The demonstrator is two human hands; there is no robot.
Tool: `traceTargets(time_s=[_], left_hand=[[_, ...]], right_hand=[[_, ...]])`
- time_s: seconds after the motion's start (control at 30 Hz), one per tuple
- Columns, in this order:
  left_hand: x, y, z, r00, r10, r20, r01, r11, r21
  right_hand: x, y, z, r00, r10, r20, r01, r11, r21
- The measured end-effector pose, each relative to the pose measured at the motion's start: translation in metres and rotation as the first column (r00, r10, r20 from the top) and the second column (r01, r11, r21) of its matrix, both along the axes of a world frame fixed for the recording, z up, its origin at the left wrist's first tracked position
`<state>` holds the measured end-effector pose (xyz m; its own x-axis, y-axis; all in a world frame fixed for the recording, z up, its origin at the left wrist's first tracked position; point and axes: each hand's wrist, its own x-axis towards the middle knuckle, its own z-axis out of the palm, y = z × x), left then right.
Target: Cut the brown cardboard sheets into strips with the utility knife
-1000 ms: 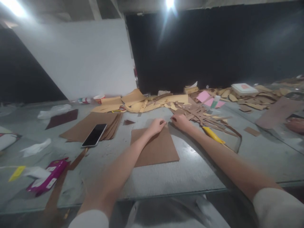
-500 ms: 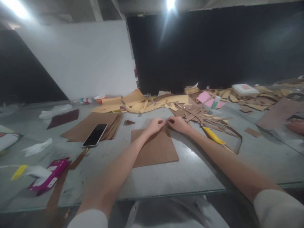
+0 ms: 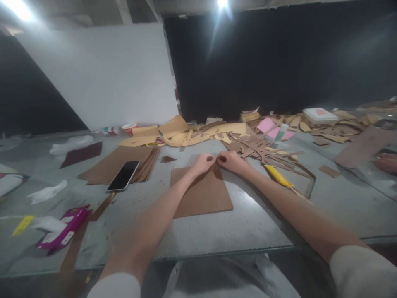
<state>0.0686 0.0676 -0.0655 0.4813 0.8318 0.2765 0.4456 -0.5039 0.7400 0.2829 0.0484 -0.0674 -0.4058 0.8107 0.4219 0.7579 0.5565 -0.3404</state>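
Note:
A square brown cardboard sheet (image 3: pixel 204 196) lies flat on the table in front of me. At its far right corner my left hand (image 3: pixel 204 164) is closed in a pinch, thumb and fingertips together. My right hand (image 3: pixel 231 161) is pinched too, its fingertips almost meeting the left ones at that same corner. Whatever the fingertips hold is too small to make out. Just right of my right forearm is a yellow-handled tool (image 3: pixel 279 176), among thin brown cardboard strips (image 3: pixel 263 151).
Left of the sheet, a phone (image 3: pixel 123 176) rests on stacked brown sheets (image 3: pixel 105 165). A magenta tissue pack (image 3: pixel 63 229) lies near the front left edge. Yellowish scraps (image 3: pixel 176 136), a glue stick (image 3: pixel 281 132) and a white box (image 3: pixel 320 116) line the back. Another person's hand (image 3: pixel 386 162) shows far right.
My hands stay pinched at the sheet's far corner, with hardly any movement. The whole view has shifted very slightly.

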Motion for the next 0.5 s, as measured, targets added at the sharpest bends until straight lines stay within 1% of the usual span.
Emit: traceTargets(time_s=[0.07,0.13,0.2,0.23,0.3,0.33,0.43,0.5], left_hand=[[0.000,-0.001,0.000,1.000,-0.011,-0.008,0.011,1.000,0.007],[0.001,-0.002,0.000,1.000,-0.022,-0.022,0.022,0.999,0.023],[0.001,-0.003,0.000,0.999,-0.022,-0.033,0.023,0.999,0.032],[0.001,-0.003,0.001,0.999,-0.016,-0.033,0.017,0.999,0.030],[0.000,-0.004,0.002,1.000,-0.001,-0.023,0.002,1.000,0.018],[-0.001,-0.004,0.003,1.000,0.004,-0.015,-0.004,1.000,0.012],[-0.003,-0.003,0.006,1.000,0.002,0.002,-0.002,1.000,0.006],[-0.004,0.000,0.008,1.000,0.020,0.008,-0.020,1.000,0.013]], right_hand=[[-0.001,-0.001,0.004,0.996,0.014,0.091,-0.018,0.999,0.045],[-0.001,-0.001,0.008,0.990,-0.010,0.143,-0.003,0.996,0.090],[0.002,0.000,0.011,0.989,-0.069,0.130,0.056,0.993,0.099],[0.003,0.001,0.012,0.990,-0.096,0.104,0.088,0.993,0.080],[0.007,0.002,0.013,0.993,-0.116,0.023,0.116,0.993,-0.003],[0.008,0.002,0.013,0.994,-0.107,-0.029,0.105,0.993,-0.057],[0.008,-0.002,0.013,0.978,-0.044,-0.206,-0.004,0.973,-0.231],[0.004,-0.006,0.013,0.961,0.000,-0.276,-0.086,0.950,-0.301]])
